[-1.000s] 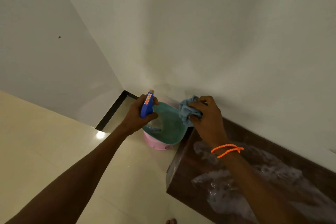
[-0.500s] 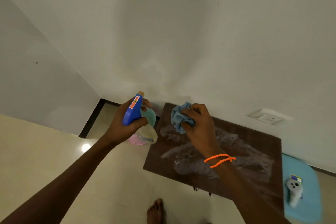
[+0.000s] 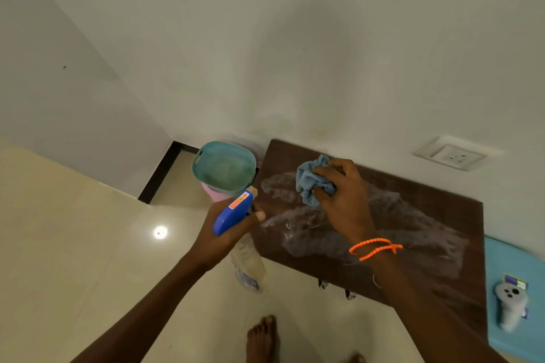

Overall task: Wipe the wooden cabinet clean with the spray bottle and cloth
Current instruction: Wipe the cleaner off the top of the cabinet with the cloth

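The dark wooden cabinet stands against the white wall, its top streaked with whitish wet smears. My right hand, with an orange band at the wrist, grips a crumpled blue cloth over the cabinet's back left part. My left hand holds a spray bottle with a blue head and a pale clear body, just off the cabinet's left edge, nozzle pointing toward the top.
A teal basket sits on a pink container in the corner, left of the cabinet. A light blue surface at the right carries a white controller. A wall socket is above. My bare foot is on the tiled floor.
The view swung right and down, bringing the whole cabinet top into sight. My left hand with the spray bottle dropped lower beside the cabinet edge. The right hand keeps the cloth on the top.
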